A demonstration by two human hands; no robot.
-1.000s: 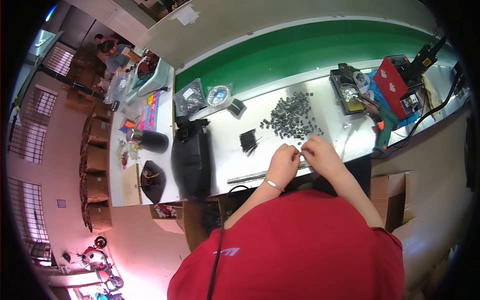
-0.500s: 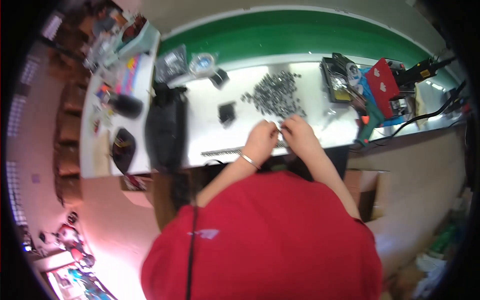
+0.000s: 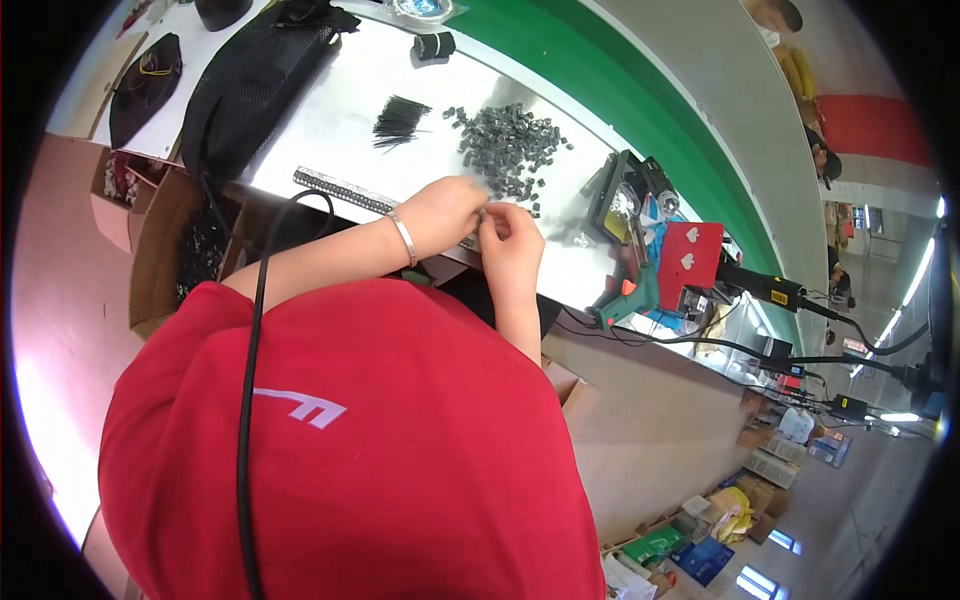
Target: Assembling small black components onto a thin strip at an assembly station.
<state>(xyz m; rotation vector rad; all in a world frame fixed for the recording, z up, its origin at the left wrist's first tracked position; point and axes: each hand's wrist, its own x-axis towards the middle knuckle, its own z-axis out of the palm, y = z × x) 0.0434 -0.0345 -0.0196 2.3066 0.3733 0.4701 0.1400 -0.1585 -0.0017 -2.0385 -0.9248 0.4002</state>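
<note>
My left hand (image 3: 445,214), with a silver bangle at its wrist, meets my right hand (image 3: 512,240) at the near edge of the white table. The fingers of both are closed in a pinch, touching or nearly so. Whatever lies between the fingertips is too small and hidden to name. Just beyond them spreads a heap of small dark grey block-shaped parts (image 3: 508,150). A bunch of thin black wire-like pieces (image 3: 401,122) lies farther left. Along the near edge runs a long narrow strip with a row of dark parts (image 3: 345,191), partly covered by my left hand and forearm.
A black mesh bag (image 3: 250,85) fills the table's left. To the right are a dark tray (image 3: 617,195), a green glue gun (image 3: 632,297), a red panel (image 3: 690,262) and black cables (image 3: 690,340). An open cardboard box (image 3: 165,260) stands below the table on the left.
The whole view has swung and tilted, so the table runs slantwise and more of the room at right shows. Both hands stay pinched together beside the heap.
</note>
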